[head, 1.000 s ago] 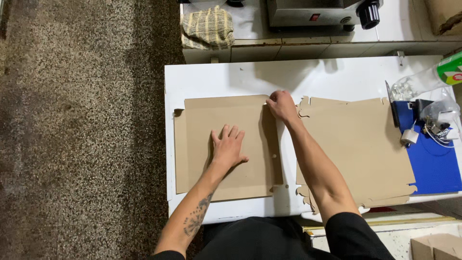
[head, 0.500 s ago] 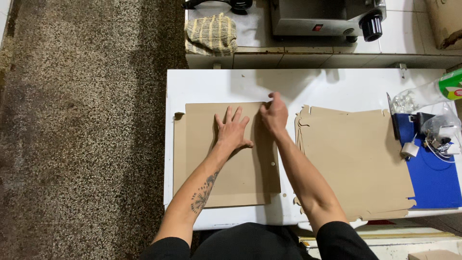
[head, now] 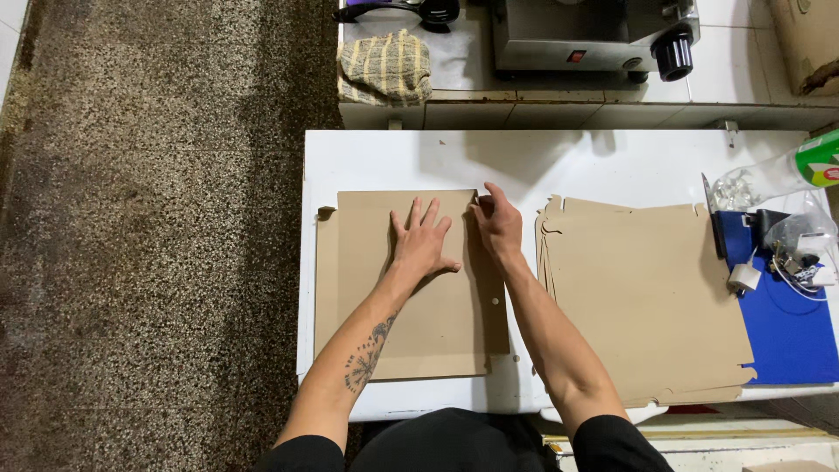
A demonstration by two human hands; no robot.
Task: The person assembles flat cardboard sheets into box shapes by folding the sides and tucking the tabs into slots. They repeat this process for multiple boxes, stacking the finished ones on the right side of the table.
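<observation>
Fingers of the left hand (head: pixel 422 246) lie spread and flat on the brown cardboard sheet (head: pixel 406 323), gripping nothing; the right hand (head: pixel 496 225), at its 3 o'clock, presses curled fingertips on the sheet's folded right flap. The sheet rests on the white table (head: pixel 524 162). At 3 o'clock lies a stack of cardboard blanks (head: pixel 642 297), then a blue board (head: pixel 786 336). At 12 o'clock sits a striped cloth (head: pixel 384 68).

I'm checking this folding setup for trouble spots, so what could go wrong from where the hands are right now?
1. The cardboard sheet hangs slightly past the white table's left and front edges; pressure there might tip or slide it.
2. The right hand works at the sheet's edge beside the left hand; a finger could get pinched or cut.
3. The stack of cardboard blanks overhangs the front edge and could slip.
</observation>
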